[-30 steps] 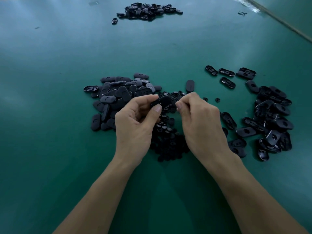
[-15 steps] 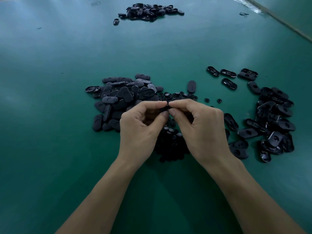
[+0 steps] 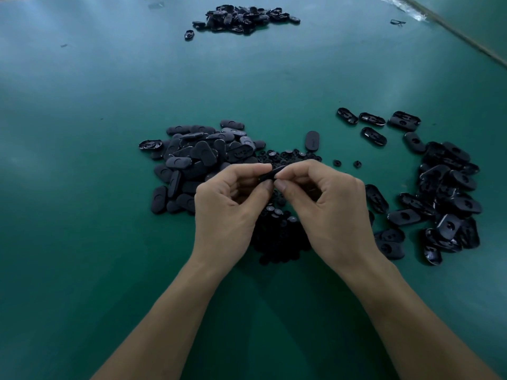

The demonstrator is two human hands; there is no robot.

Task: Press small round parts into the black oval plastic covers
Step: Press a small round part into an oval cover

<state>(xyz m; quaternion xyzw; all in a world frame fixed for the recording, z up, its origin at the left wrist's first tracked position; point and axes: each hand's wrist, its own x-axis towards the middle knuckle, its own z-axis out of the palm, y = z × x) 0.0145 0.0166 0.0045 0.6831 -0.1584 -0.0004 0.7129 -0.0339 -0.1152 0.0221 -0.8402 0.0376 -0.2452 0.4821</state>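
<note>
Fingers (image 3: 255, 169) of left hand (image 3: 227, 212) and right hand (image 3: 329, 204) were curled, tips pinching one black oval cover (image 3: 270, 174) between them, held above the heap of small round parts (image 3: 279, 237). Left pile (image 3: 197, 160), right pile (image 3: 450, 193) and far pile (image 3: 244, 17) of covers lay on the green worktop (image 3: 82, 242).

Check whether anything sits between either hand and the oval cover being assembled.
Nothing visible does. The left hand and right hand both pinch the black oval cover at their fingertips, above the pile of small round parts. The fingers hide whether a round part is seated in it.
</note>
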